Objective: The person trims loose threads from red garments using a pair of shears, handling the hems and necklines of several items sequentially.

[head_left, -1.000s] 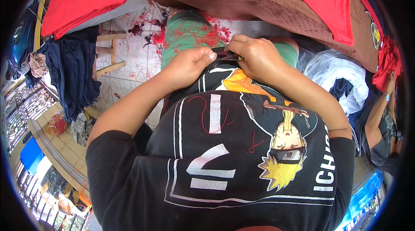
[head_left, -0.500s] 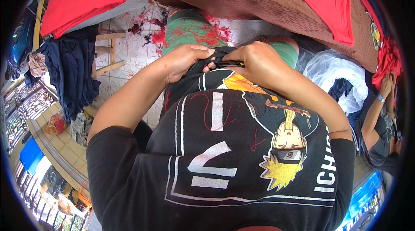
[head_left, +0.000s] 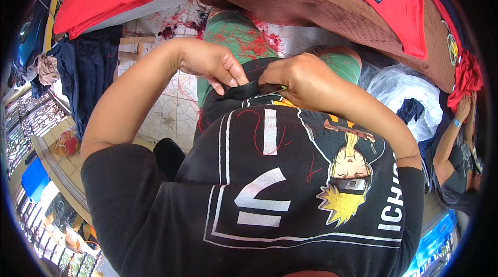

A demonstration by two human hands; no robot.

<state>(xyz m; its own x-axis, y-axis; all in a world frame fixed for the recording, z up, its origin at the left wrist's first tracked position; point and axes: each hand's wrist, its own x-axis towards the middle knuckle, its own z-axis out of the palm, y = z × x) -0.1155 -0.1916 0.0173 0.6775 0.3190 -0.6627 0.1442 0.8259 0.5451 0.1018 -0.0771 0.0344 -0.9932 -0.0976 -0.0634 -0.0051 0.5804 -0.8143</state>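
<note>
Hands meet just above our stomach in the head view: our left hand [head_left: 210, 64] pinches one end of a black fabric strip [head_left: 248, 90], our right hand [head_left: 301, 77] closes its fingers over the other end. We see loose red threads [head_left: 257, 137] lying on our black printed shirt [head_left: 290, 194] below.

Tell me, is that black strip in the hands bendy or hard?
Probably bendy: the black strip sags and curves between the left hand and the right hand, like cloth. It looks thin, so likely light. Pinched by fingertips alone, it seems easy to hold, not slippery.
</note>
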